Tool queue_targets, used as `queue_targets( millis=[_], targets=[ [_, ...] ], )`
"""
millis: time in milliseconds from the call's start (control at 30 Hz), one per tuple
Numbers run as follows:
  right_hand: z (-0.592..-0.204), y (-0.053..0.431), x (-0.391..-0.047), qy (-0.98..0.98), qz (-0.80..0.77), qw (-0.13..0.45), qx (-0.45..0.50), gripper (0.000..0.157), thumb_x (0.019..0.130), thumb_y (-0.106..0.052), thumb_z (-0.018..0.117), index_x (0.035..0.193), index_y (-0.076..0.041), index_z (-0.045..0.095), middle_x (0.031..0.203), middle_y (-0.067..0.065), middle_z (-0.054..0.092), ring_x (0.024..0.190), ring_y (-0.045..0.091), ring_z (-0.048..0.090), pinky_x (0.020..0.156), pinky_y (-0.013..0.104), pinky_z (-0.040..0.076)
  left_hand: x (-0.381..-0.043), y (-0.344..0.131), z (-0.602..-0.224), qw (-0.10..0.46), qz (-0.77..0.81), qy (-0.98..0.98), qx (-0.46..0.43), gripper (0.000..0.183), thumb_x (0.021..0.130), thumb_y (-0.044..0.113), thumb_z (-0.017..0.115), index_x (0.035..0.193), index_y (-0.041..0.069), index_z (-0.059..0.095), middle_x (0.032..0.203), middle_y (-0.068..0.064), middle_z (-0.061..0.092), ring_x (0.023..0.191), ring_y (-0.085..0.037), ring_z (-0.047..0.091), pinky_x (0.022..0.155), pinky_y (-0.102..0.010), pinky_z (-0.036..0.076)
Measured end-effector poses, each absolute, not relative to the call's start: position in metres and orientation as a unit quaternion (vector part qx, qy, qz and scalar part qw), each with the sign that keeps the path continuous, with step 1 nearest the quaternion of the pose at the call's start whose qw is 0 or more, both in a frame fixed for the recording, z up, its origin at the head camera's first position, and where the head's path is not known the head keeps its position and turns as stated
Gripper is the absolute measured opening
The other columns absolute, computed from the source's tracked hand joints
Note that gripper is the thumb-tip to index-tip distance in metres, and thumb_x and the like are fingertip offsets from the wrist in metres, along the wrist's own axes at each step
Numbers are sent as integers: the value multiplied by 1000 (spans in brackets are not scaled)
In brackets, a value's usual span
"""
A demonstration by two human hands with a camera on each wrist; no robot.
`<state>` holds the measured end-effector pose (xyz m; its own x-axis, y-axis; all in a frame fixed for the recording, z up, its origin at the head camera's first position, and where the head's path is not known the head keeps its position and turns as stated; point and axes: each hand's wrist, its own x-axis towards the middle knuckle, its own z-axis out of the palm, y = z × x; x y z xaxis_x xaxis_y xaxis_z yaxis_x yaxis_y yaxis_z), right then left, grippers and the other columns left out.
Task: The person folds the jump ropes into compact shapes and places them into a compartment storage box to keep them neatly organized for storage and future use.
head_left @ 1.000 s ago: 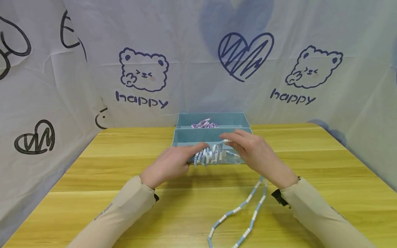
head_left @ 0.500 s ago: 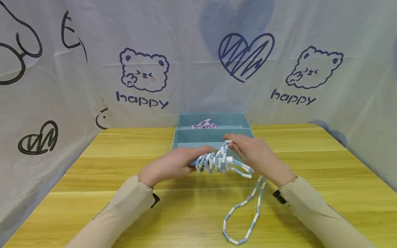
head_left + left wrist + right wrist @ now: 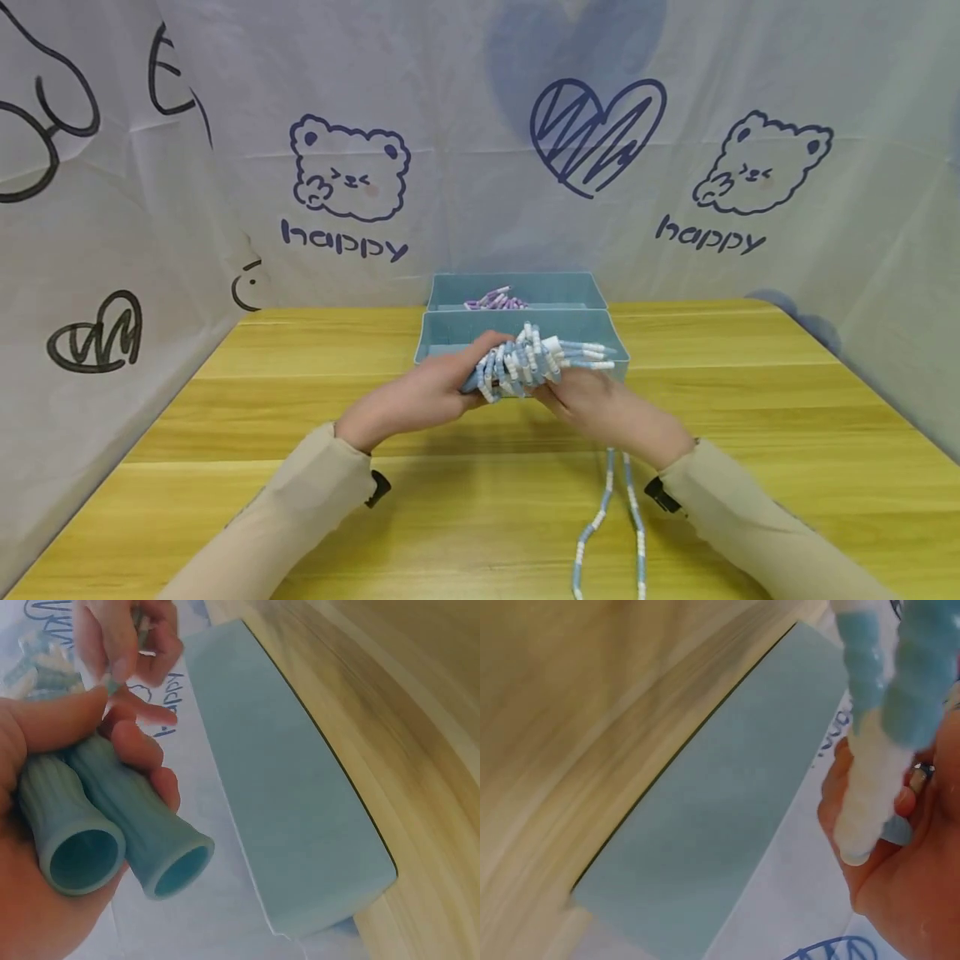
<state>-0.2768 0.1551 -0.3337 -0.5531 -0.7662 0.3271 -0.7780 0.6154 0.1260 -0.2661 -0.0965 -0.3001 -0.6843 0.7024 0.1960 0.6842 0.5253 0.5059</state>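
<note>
My left hand (image 3: 420, 387) grips a blue-and-white beaded jump rope (image 3: 517, 362) gathered in short folds. In the left wrist view, its two light blue hollow-ended handles (image 3: 120, 787) lie side by side in that hand, with the thumb across the top. Close on the right, my right hand (image 3: 615, 408) pinches a strand of the rope under the bundle. Its fingertips are partly hidden behind the beads in the head view. Some loops stick out to the right over the hand. A loose length of rope hangs below the right wrist toward the table's front.
A light blue box (image 3: 442, 329) stands just behind the hands. Behind it is a second blue box (image 3: 555, 287) holding a purple-and-white beaded rope (image 3: 495, 300). The wooden table (image 3: 262, 375) ends at a printed cloth backdrop (image 3: 472, 167).
My right hand has gone from above the bundle to underneath it, taking rope along. The bundle has more wraps at its right end, and the hanging loop has shifted.
</note>
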Motion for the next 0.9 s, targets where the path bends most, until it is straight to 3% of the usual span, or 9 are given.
queue_targets(
  millis=[100,133,233,333,433,633,767,900],
  targets=[
    [-333,149,-274,-892,112,114,422,36,104,-18,49,136,-1,49,108,9,65,102,20,63,89,37,50,-267,-98,-302,-3,262,884,387,65,96,9,63,147,32,32,120,-3,64,86,-14,63,76,-33,49],
    [-332,147,-272,-899,117,98,410,28,104,-18,48,126,-2,55,98,6,65,93,19,64,83,36,52,-268,-98,-302,-5,257,887,384,65,96,9,63,147,33,32,120,-3,64,87,-14,63,76,-33,50],
    [-329,145,-269,-915,104,68,383,20,104,-18,49,112,-4,59,76,-1,56,70,15,58,66,33,51,-269,-100,-302,-11,257,893,370,65,96,8,62,147,34,32,122,-3,64,90,-15,64,78,-34,50],
    [-325,144,-267,-922,110,31,369,20,104,-16,49,115,-3,58,65,-4,47,56,11,46,55,30,44,-269,-102,-302,-13,259,900,350,64,96,5,59,147,33,32,121,-5,65,86,-16,64,75,-35,50],
    [-322,143,-266,-919,127,8,372,28,104,-15,49,128,-2,52,64,-5,45,52,8,42,54,28,42,-270,-104,-302,-13,255,908,333,65,96,2,57,148,32,32,116,-6,67,78,-16,62,70,-34,48],
    [-321,143,-264,-905,174,-19,389,4,103,-10,48,105,-11,52,63,-5,41,49,6,35,48,24,36,-273,-105,-305,-45,216,926,307,65,95,1,58,149,25,33,100,-2,68,65,-14,57,61,-32,45],
    [-317,143,-260,-895,194,-42,400,7,102,-7,47,100,-13,50,62,-5,41,49,5,33,48,23,35,-275,-107,-307,-84,173,937,292,65,93,-1,57,150,20,33,90,-1,66,51,-15,46,49,-31,37],
    [-310,143,-256,-890,198,-60,406,8,103,-10,49,97,-14,53,64,-6,49,49,6,36,50,24,36,-275,-108,-309,-115,140,939,292,65,91,-4,54,150,19,36,92,-1,66,49,-14,43,46,-30,34]
  ],
)
